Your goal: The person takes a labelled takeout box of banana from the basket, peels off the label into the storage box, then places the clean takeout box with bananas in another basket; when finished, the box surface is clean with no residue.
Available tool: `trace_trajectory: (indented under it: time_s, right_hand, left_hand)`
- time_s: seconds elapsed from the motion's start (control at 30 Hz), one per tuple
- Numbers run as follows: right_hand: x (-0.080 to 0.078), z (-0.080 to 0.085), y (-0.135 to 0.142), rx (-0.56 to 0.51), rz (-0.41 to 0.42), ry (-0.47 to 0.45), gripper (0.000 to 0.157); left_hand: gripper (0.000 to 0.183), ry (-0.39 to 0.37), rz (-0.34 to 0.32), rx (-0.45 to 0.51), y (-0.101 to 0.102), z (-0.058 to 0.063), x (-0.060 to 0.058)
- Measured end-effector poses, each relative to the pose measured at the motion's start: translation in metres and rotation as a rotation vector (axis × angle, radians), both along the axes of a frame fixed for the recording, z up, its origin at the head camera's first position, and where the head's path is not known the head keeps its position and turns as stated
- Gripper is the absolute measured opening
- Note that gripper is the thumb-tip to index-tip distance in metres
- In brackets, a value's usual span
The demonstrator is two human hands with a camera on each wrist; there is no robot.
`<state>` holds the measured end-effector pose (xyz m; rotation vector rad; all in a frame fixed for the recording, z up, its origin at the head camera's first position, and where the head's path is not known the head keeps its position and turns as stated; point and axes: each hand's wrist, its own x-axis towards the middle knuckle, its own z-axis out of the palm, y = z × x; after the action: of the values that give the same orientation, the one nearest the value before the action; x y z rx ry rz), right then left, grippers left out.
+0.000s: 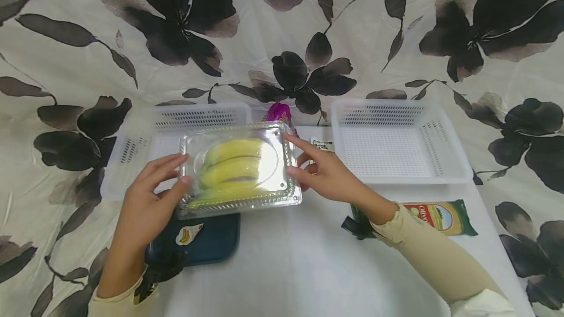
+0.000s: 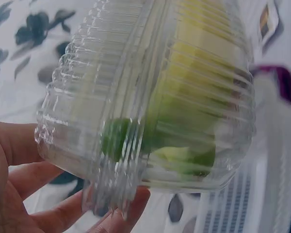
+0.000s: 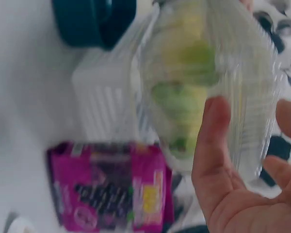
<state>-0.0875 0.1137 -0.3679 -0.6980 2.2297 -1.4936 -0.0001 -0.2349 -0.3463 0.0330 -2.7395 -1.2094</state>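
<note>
A clear plastic clamshell box (image 1: 273,160) with yellow bananas (image 1: 233,165) inside is held up above the table, lid facing the head camera. My left hand (image 1: 147,204) grips its left end between thumb and fingers. At the opposite end my right hand (image 1: 326,170) holds the box, index finger along the top edge and thumb on the near side. The left wrist view shows the box's ribbed wall (image 2: 199,97) and green banana ends. Through the plastic, the right wrist view shows blurred green and yellow fruit (image 3: 184,102).
White perforated baskets stand left (image 1: 110,180) and right (image 1: 401,180). Between them at the back is a purple packet (image 3: 111,189) picturing dark grapes. A dark teal container (image 1: 216,246) with a banana sticker (image 1: 188,234) sits below the box. Near the right forearm lies a green-and-yellow packet (image 1: 445,218).
</note>
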Motion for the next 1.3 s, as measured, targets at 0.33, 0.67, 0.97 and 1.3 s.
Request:
trace_trajectory:
  time_s: [0.33,0.67,0.97,1.3]
  right_hand:
    - [-0.025,0.001,-0.073,0.013,0.002,0.046,0.077]
    - [-0.042,-0.007,-0.129,0.160,-0.011,0.078,0.078]
    - [-0.052,-0.026,-0.168,0.226,-0.024,0.116,0.073]
    - [-0.059,-0.049,-0.193,0.360,-0.028,0.057,0.076]
  left_hand:
    - [0.054,-0.171,0.148,-0.048,-0.072,0.006,-0.038]
    - [0.070,-0.329,0.152,0.005,-0.120,-0.006,-0.075]
    - [0.082,-0.454,0.173,0.036,-0.152,-0.027,-0.098]
    - [0.068,-0.540,0.064,0.067,-0.168,-0.051,-0.114]
